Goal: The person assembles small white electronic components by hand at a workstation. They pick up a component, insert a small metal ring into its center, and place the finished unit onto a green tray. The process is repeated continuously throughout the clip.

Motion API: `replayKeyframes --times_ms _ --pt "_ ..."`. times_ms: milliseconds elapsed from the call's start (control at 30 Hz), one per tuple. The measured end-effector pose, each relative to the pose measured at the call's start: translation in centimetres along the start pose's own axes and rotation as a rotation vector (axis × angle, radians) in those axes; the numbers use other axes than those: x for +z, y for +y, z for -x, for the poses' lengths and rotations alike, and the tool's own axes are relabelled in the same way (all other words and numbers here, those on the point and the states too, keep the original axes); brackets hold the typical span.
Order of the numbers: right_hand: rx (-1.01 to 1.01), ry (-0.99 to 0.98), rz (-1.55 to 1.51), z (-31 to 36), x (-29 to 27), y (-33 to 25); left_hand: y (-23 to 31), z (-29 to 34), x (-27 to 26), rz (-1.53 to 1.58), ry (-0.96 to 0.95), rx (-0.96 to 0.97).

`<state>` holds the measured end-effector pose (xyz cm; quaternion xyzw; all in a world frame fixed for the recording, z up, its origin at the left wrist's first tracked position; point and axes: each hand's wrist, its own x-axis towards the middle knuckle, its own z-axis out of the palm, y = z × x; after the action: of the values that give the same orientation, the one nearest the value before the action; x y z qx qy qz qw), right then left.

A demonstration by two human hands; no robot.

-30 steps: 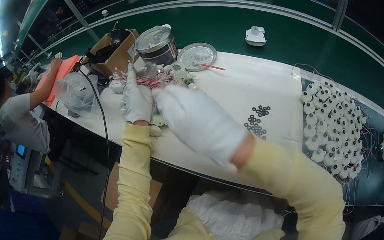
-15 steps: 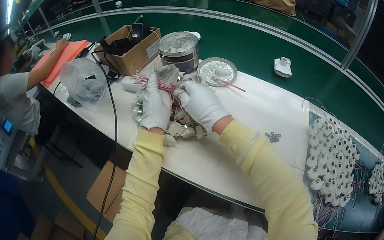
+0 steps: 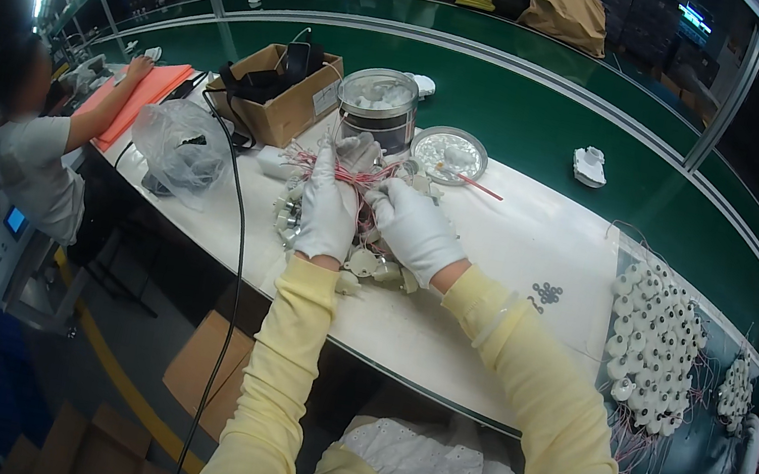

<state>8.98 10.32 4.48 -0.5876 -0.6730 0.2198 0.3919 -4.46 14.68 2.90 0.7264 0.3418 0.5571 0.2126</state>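
Both hands wear white gloves. My left hand (image 3: 329, 214) is closed around a bundle of thin red and white wires (image 3: 361, 177), thumb pointing up. Beside it my right hand (image 3: 416, 228) has its fingers bent together at the right side of the same wires; its fingertips are partly hidden. Beneath and around both hands lies a pile of off-white round parts with wires (image 3: 363, 262), mostly covered by the gloves. Just beyond the hands stands a metal tin (image 3: 375, 124) holding whitish stuff.
Right of the tin lies a round metal lid (image 3: 423, 156) with white paste and a red stick (image 3: 481, 188). A cardboard box (image 3: 264, 115), plastic bag (image 3: 176, 143) and hanging black cable (image 3: 231, 313) are left. Small dark rings (image 3: 546, 293) and wired white parts (image 3: 654, 333) lie right. A co-worker (image 3: 49, 142) sits left.
The whole view has shifted slightly, moving the scene a little right and down. My hands stay at the wire bundle, with the right fingers slightly shifted.
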Motion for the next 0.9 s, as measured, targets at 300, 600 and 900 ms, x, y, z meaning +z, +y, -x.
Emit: replayKeyframes --times_ms 300,600,900 --pt "-0.073 0.059 0.184 -0.3 0.6 -0.1 -0.2 -0.9 0.4 0.927 0.146 -0.434" --pt "-0.266 0.175 0.11 -1.4 1.9 1.8 -0.2 -0.9 0.6 1.174 0.157 -0.449" --pt "-0.308 0.181 -0.033 -1.7 2.1 1.9 -0.1 -1.6 0.8 1.304 0.258 -0.568"
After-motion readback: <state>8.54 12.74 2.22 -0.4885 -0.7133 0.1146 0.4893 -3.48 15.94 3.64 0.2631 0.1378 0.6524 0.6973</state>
